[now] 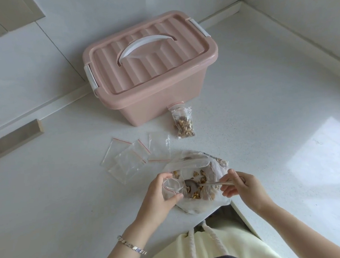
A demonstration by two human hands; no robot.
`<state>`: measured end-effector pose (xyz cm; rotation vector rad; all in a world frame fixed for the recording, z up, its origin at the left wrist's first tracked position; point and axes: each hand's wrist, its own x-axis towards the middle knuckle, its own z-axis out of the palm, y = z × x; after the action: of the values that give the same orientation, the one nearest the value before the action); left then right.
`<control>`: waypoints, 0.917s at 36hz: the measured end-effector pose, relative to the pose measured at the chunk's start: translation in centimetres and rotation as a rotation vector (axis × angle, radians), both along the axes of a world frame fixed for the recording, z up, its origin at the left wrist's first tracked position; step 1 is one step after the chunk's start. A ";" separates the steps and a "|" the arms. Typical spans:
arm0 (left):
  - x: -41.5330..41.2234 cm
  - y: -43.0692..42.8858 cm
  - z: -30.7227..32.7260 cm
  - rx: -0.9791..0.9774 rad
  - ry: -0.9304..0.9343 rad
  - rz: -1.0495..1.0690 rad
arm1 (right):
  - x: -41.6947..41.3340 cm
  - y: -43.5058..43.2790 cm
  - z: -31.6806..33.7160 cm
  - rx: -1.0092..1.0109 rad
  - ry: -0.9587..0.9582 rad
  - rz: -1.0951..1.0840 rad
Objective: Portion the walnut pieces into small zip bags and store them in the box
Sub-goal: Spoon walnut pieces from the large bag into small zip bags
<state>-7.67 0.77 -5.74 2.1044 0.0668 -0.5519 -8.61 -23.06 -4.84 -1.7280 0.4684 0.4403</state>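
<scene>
A large clear plastic bag (pixel 210 166) of walnut pieces (pixel 203 179) lies open at the counter's front edge. My left hand (pixel 161 194) pinches a small zip bag (pixel 171 186) with its mouth held open over the large bag. My right hand (pixel 241 186) grips the handle of a metal spoon (pixel 193 186), whose bowl sits among the walnuts beside the small bag's mouth. One filled small zip bag (pixel 183 122) leans against the front of the pink storage box (pixel 151 72). The box's lid is on, with a white handle and white latches.
Several empty small zip bags (pixel 134 155) with red seal lines lie spread on the white counter (pixel 267 109), left of the large bag. The box stands near the back wall. A beige strip (pixel 10 140) lies at the far left. The counter edge is right below my hands.
</scene>
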 end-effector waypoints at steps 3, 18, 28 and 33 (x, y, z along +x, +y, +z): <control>0.1 -0.1 0.1 -0.011 0.007 0.001 | -0.2 0.3 0.1 0.061 0.097 -0.005; 0.1 -0.3 0.6 0.008 0.010 0.005 | -0.6 -2.1 1.1 0.147 0.117 -0.253; 0.1 -0.4 0.7 0.029 0.001 -0.021 | 0.9 -1.8 4.5 0.147 -0.062 -0.244; 0.2 -1.0 0.8 0.024 0.002 -0.004 | 0.8 0.5 6.1 0.058 -0.222 -0.075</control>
<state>-7.52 -0.23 -4.98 2.1275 0.0701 -0.5580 -7.82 -22.55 1.23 -1.6747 0.3557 0.2033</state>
